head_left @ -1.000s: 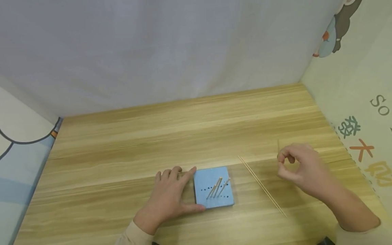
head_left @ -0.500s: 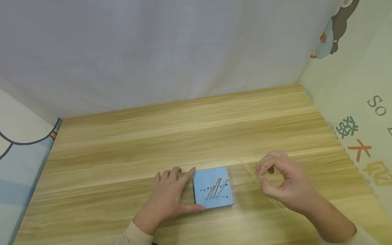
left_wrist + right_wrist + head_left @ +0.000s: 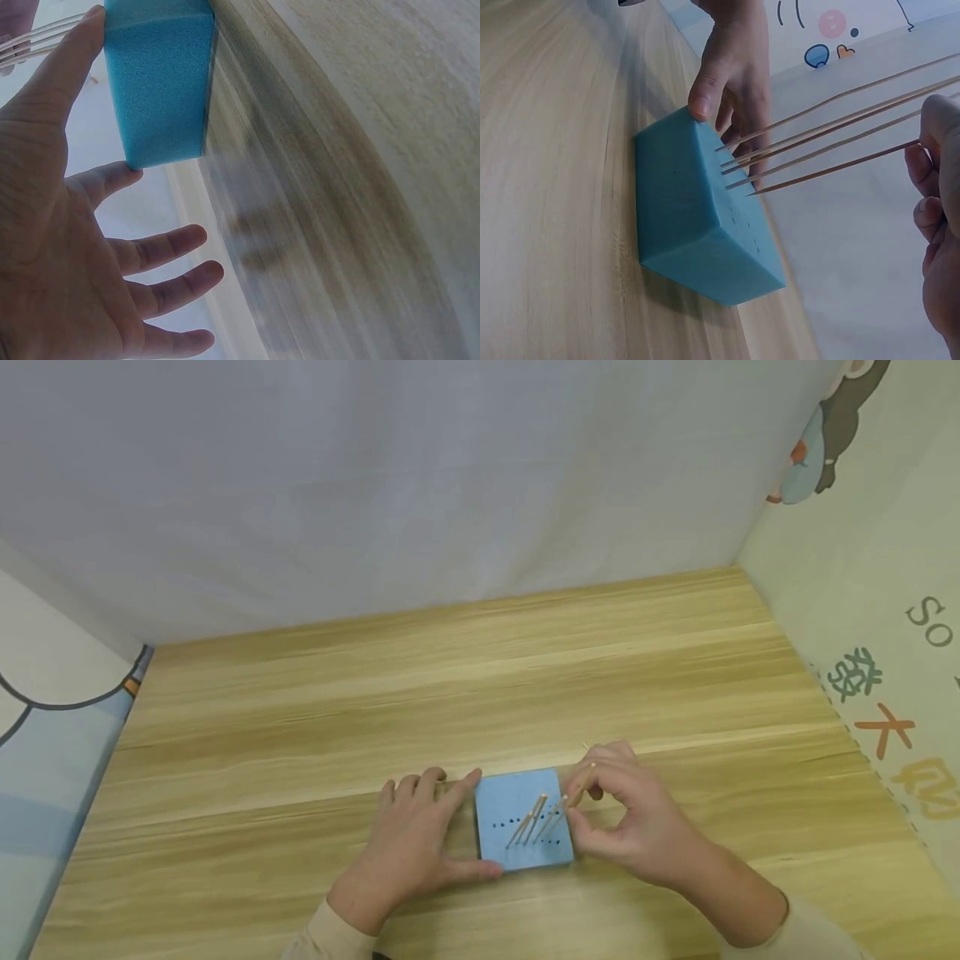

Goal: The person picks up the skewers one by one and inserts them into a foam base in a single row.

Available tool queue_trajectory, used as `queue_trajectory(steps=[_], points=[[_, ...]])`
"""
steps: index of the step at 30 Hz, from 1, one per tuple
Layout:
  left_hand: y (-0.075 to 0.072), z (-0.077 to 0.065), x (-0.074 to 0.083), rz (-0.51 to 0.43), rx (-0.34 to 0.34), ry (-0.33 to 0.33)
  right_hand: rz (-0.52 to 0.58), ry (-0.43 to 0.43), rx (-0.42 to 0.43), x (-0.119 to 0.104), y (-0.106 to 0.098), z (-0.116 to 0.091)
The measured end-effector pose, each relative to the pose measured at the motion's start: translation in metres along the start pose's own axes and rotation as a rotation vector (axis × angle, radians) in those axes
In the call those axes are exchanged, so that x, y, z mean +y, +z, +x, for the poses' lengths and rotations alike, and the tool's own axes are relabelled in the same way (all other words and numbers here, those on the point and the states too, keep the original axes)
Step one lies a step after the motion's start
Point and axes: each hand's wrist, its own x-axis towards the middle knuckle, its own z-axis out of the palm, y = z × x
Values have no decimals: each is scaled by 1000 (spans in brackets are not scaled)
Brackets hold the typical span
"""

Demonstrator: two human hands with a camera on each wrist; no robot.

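A blue foam block (image 3: 517, 793) with rows of small dark holes lies on the table, and several thin bamboo skewers (image 3: 810, 132) stand slanted in it. My left hand (image 3: 416, 835) holds the block's left side between thumb and index finger, at its near and far corners; the other fingers (image 3: 169, 251) are spread off it. My right hand (image 3: 626, 814) pinches one more skewer (image 3: 832, 169) between thumb and index finger at the block's right edge. In the right wrist view that skewer's pointed tip is right at the block's holed face, beside the standing row.
The tip of a loose skewer (image 3: 585, 745) shows on the wooden table (image 3: 375, 693) beyond my right hand, which hides the rest. A grey curtain (image 3: 420, 485) closes off the back, and a printed wall (image 3: 870, 610) runs along the right side.
My right hand has moved left with its skewer, past the loose skewers, to the block, and the skewer has tilted. My left hand and the block have stayed in place.
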Motion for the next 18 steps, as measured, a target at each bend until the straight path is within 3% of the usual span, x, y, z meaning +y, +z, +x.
queue_trajectory(steps=[18], points=[[0, 0, 0, -4, -4, 0, -39, -57, -40, 5, 7, -2]])
